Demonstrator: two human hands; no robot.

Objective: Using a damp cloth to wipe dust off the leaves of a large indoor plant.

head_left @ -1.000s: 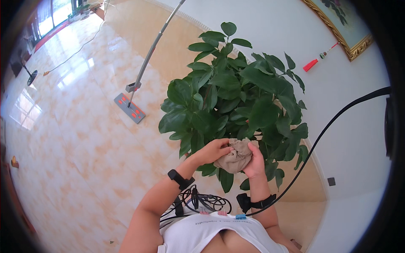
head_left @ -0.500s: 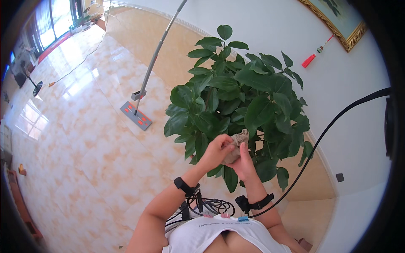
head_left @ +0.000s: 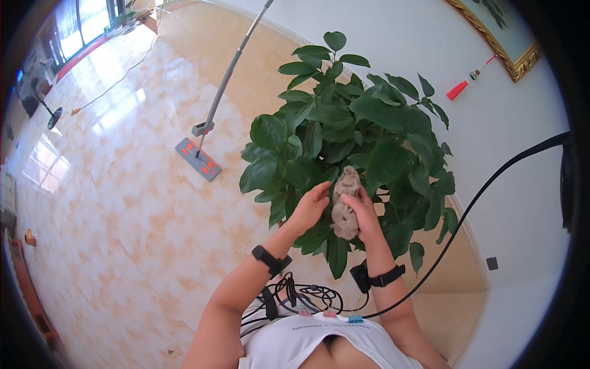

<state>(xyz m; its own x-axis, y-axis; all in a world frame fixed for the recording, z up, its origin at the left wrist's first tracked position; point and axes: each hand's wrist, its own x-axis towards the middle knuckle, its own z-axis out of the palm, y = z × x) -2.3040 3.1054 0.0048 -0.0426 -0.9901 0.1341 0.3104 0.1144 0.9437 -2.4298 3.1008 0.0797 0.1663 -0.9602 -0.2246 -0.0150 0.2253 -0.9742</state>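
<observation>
Right hand (head_left: 367, 220), centre of frame: fingers gripping a crumpled beige cloth (head_left: 345, 226), thumb laid across its near face, the cloth held lengthwise and roughly upright in the picture. Left hand (head_left: 309, 208) just left of the cloth, fingers loosely bent and parted from it; fingertips close to the leaves, though contact with a leaf cannot be told. Behind and around both hands, a bushy potted-type plant (head_left: 388, 161), broad dark-green leaves, filling the middle and upper centre; its base hidden by foliage and arms. Black straps on both wrists, left (head_left: 270, 261) and right (head_left: 387, 276). Tangle of black cables (head_left: 294, 296) at lower centre, against a white top (head_left: 295, 344). Upper left of centre: flat grey mop (head_left: 198, 159) with orange marks, head on the glossy marbled floor (head_left: 153, 227), pole slanting to the top edge. Upper right: gilt-framed picture (head_left: 526, 63) on a pale wall, red tassel (head_left: 456, 90) hanging beside it.
</observation>
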